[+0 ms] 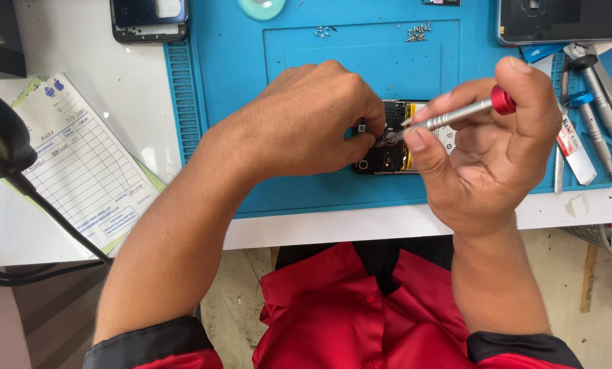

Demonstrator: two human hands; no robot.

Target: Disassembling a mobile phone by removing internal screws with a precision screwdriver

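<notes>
Silver screwdriver (456,113) in right hand's (487,147) grip points left at phone (395,147); left hand (306,119) pinches it.

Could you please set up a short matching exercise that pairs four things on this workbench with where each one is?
Things:
1. screwdriver
2. opened phone
3. loose screws
4. printed form

Places:
A. white table, left of the blue mat
B. far part of the mat
C. in the right hand
D. under the left hand fingertips

Pairs: 1-C, 2-D, 3-B, 4-A
</notes>
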